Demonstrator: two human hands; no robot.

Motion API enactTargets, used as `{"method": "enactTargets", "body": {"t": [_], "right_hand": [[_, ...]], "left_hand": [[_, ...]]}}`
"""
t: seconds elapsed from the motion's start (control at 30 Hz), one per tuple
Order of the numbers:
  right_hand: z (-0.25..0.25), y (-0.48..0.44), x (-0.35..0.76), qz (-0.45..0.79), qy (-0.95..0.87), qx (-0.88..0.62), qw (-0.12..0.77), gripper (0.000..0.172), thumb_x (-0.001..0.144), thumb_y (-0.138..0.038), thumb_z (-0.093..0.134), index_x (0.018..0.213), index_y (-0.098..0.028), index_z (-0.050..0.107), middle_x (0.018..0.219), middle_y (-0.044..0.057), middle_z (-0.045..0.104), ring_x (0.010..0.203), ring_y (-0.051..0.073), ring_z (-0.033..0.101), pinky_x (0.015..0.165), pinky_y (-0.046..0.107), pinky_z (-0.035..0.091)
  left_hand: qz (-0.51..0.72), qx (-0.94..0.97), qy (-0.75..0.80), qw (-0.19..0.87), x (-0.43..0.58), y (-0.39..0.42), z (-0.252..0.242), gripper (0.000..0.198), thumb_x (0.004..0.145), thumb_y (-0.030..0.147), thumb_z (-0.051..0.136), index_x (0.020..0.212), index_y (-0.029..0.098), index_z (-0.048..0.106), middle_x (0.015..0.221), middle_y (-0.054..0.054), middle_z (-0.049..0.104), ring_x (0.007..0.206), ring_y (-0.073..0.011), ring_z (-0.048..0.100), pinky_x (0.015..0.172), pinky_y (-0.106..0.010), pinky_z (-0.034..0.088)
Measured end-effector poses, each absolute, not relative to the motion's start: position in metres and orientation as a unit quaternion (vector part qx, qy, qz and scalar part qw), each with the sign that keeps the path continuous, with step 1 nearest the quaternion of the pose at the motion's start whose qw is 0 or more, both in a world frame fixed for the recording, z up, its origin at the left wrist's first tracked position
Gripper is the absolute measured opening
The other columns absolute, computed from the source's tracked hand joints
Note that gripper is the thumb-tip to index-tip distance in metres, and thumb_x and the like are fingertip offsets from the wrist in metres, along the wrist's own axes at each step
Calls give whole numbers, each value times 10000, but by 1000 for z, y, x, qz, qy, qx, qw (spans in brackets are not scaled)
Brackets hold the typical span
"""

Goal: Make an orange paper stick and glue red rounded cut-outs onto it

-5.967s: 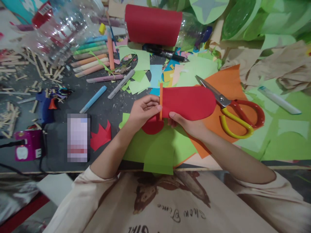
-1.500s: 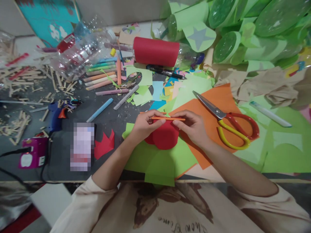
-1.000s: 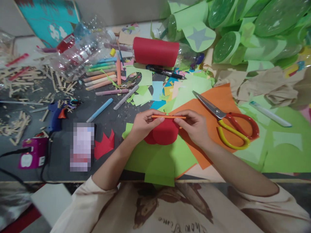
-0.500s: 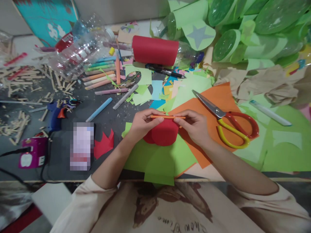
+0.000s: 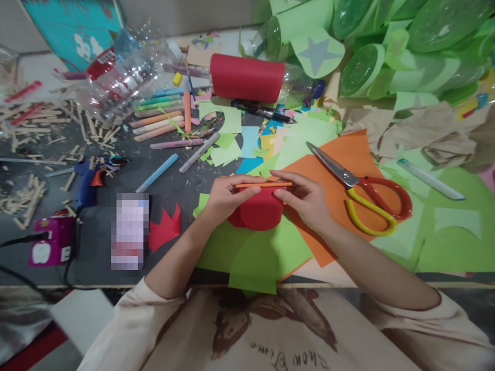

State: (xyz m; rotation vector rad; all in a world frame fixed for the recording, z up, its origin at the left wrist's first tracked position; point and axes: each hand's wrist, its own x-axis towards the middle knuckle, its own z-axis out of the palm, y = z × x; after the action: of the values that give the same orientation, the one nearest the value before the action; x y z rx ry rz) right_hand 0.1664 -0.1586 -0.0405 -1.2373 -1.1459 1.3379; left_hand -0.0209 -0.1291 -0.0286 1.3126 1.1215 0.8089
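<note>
Both hands, left hand (image 5: 226, 198) and right hand (image 5: 305, 198), are pinching an orange strip (image 5: 263, 184) along red paper (image 5: 259, 211), fingers closed, scissors (image 5: 359, 185) lying just beside.

i've got a red paper piece (image 5: 258, 211) standing on edge over the light green sheets near the table's front, its rounded lower end bulging toward me. along its top edge lies a thin orange paper strip (image 5: 263, 184), level and running left to right. my left hand (image 5: 225, 197) pinches the strip's left end and my right hand (image 5: 302, 198) pinches its right end, both pressed against the red paper.
</note>
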Motion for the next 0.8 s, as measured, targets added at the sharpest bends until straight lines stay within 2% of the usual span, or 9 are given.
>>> {"method": "enactTargets", "body": {"t": [0.2,0.3,0.5,0.63,0.8], "right_hand": [[-37,-157,167,537,-502,-487,472,225,706,-459,772,865,-302,789,887,37,769,806,187,692,726,346,573],[-37,-155,168,527,-520,-480,471,193,720,-448,765,858,-315,791,858,37,762,785,182,681,730,356,566],[-38,-153,170,530,-523,-469,475,175,732,-427,761,881,-339,787,861,31,752,771,171,661,728,352,556],[-38,-154,171,531,-527,-457,481,144,768,-336,747,906,-365,778,859,12,756,778,155,666,710,316,552],[-36,-155,170,519,-538,-455,483,159,807,-286,714,916,-387,770,888,-6,771,800,146,677,730,304,557]], "left_hand": [[339,576,464,582,-19,-130,-28,266,725,445,735,834,204,768,959,-74,768,921,-220,703,850,-318,536],[350,563,466,586,-18,-130,-28,319,699,487,747,811,189,741,925,-78,758,888,-206,695,801,-304,537],[371,523,467,609,-18,-131,-26,352,695,509,745,793,175,696,812,-43,721,691,-129,638,632,-235,491],[365,516,472,614,-17,-130,-25,342,686,496,752,768,171,682,785,-33,716,653,-117,619,606,-230,474],[358,521,477,611,-16,-129,-26,343,687,498,747,743,168,671,793,-40,721,700,-142,645,641,-251,491]]}}
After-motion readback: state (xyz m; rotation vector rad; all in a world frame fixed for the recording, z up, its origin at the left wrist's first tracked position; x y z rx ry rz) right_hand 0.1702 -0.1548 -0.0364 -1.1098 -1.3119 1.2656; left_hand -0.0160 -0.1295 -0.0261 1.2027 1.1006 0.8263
